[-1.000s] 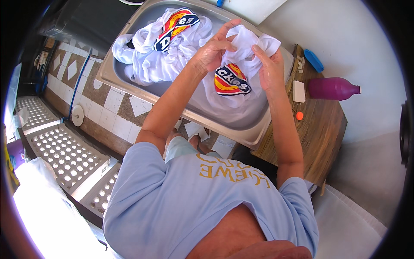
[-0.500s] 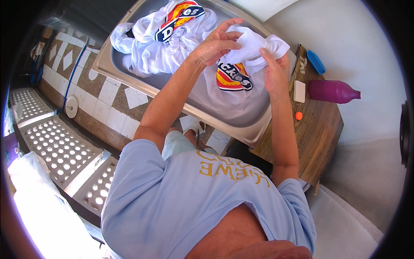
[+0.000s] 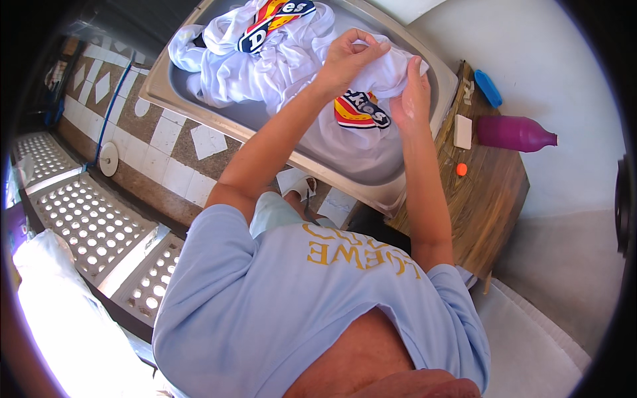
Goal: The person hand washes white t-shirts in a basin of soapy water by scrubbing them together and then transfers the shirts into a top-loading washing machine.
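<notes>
Shirt: white shirt (image 3: 381,73) with a red, yellow and navy patch, held bunched above the metal sink (image 3: 405,176).
Left hand: left hand (image 3: 348,56) curled, fingers pinching a fold of the cloth at its top.
Right hand: right hand (image 3: 413,99) fingers together, pressed against the cloth's right side.
Inside sink: second white garment (image 3: 252,60), heaped at the far left end.
Right of sink: wooden table (image 3: 491,199) bearing a soap bar (image 3: 462,131), purple bottle (image 3: 514,133), orange cap (image 3: 461,169) and blue brush (image 3: 488,87).
</notes>
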Demonstrator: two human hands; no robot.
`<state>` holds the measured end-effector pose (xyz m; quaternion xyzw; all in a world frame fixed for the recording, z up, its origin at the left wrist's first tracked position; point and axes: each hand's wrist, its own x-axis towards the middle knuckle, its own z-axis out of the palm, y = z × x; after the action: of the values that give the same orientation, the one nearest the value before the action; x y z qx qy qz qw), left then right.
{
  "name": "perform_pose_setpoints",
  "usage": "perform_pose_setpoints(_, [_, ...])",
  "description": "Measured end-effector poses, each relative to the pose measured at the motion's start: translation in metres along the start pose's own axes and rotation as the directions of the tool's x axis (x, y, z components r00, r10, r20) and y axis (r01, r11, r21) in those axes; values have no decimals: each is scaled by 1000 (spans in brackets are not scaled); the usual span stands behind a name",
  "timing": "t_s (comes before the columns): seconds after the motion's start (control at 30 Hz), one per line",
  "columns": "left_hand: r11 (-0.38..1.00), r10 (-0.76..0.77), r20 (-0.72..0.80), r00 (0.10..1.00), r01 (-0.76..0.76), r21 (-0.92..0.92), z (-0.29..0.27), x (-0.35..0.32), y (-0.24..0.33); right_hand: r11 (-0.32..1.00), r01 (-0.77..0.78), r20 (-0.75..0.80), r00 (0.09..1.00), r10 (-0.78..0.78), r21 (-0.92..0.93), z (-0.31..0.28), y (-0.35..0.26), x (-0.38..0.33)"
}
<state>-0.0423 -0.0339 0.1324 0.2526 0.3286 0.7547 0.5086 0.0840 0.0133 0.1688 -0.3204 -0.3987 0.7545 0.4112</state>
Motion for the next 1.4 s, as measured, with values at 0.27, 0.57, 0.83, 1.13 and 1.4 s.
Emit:
perform_pose_setpoints(0.27, [156,461,423,780,-541,826,45,6,-29,939,-243,101,969,224,245,-26,42,35])
perform_pose_setpoints(0.57, [174,294,451,843,-511,842,32,6,-39,913,-237,429,900,78,332,-61,78,52])
perform_pose_setpoints(0.83, [145,330,579,745,-646,749,49,-16,-27,926,-123,414,910,-39,358,-51,87,44])
perform_pose_setpoints(1.13, [182,329,455,828,-528,830,37,4,-40,840,-170,587,785,-200,514,-52,99,68])
perform_pose_setpoints(1.4, [177,351,349,869,-428,886,24,20,-35,831,-229,407,913,3,507,-62,104,68])
